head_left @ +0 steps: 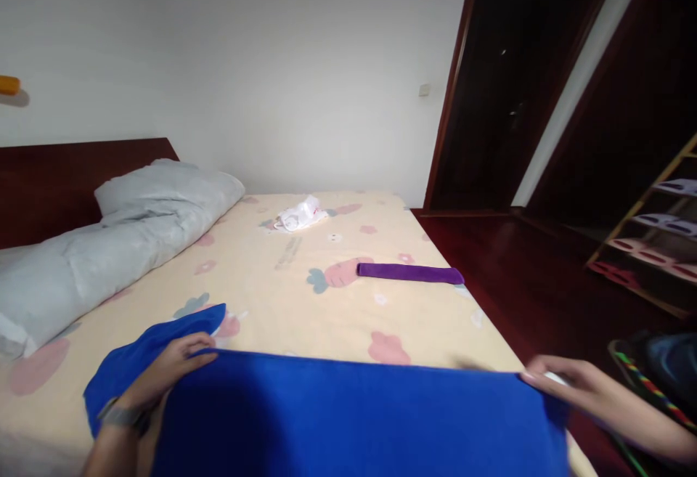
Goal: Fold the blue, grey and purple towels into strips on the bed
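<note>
A blue cloth (359, 419) is stretched between my two hands above the near side of the bed, its upper edge pulled nearly straight. My left hand (182, 357), with a grey band on the wrist, pinches that edge on the left. At the opposite end, my right hand (555, 375) grips the right corner, slightly blurred. Part of the blue cloth lies loose on the sheet beyond my left wrist. Further up the bed rests a long, narrow purple folded cloth (411, 272), which neither hand touches.
A crumpled white plastic bag (301, 214) lies on the patterned bed sheet (261, 288). Grey bedding (131, 237) is heaped on the left by the dark headboard (70, 172). To the right are a shoe rack (653, 241) with slippers and a dark door (501, 92).
</note>
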Demonstrator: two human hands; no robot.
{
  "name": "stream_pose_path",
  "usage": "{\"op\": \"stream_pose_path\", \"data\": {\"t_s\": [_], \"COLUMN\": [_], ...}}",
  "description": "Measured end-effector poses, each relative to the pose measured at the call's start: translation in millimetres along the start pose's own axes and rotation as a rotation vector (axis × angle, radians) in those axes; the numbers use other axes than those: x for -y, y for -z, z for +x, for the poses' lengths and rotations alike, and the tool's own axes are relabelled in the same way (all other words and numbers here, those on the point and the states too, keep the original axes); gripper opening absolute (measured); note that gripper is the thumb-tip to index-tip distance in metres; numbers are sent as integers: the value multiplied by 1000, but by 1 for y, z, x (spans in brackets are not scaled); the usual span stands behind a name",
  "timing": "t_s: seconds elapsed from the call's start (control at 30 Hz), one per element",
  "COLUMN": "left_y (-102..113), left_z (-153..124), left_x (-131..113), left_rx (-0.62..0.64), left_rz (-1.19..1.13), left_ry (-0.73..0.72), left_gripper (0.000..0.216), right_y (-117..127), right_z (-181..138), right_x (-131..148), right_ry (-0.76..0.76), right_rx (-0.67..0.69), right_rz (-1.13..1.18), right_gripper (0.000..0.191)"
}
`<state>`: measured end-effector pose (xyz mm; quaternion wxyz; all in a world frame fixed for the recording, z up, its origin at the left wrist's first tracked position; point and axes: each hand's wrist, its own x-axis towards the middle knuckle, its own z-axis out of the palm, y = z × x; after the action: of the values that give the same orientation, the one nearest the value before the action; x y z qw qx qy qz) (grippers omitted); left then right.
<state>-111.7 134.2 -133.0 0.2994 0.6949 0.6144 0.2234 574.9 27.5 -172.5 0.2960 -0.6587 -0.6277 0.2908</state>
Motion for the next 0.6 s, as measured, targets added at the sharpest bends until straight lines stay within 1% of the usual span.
{"op": "stream_pose_path", "data": {"t_s": [0.03,0.07,0.17,0.27,0.37,0.47,0.53,0.6], "left_y": [-12,-26,-63,-86,-94,-92,-91,-95], "left_z": [17,36,87,126,151,168,177,183], "left_x": [6,13,36,55,62,60,59,58], "left_rx": [21,38,38,-17,-87,-153,-190,-200], "left_rz": [-22,-37,-49,-37,-9,39,77,139], "left_ry": [-18,-39,-76,-81,-108,-113,-107,-85], "left_gripper": [48,49,53,54,49,44,42,40], "right_y": [-4,-11,-38,-56,-56,-44,-37,-37], "right_z": [12,25,66,99,120,137,148,158], "right_x": [-4,-9,-29,-50,-63,-64,-63,-64], "right_ry": [9,15,29,-38,-93,-102,-84,-67], "right_rx": [68,96,-10,-20,-19,-46,-73,-110], "right_rz": [14,15,-69,-225,-448,-643,-700,-719], "right_gripper": [48,49,55,54,48,45,43,43]}}
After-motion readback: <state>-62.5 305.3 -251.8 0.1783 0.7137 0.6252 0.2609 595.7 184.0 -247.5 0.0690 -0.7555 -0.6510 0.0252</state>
